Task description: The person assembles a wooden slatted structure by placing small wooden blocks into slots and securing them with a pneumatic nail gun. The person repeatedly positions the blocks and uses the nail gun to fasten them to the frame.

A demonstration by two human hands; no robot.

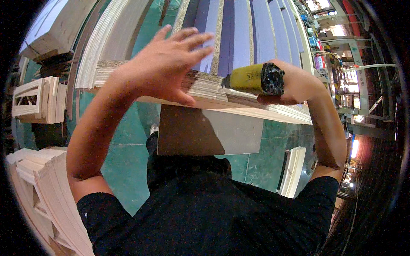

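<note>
Your tool (255, 79) is a yellow cylinder with a black end cap, lying level above the stacked pale boards (205, 87), cap facing you.

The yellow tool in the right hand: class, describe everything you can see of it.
The yellow tool has a stubby, roughly cylindrical yellow body, worn and smudged, ending in a black, knobbly cap that faces the camera. It looks like plastic or painted metal. It lies about level, gripped by the right hand, over the edge of a stack of pale boards. Its working end is hidden.
</note>
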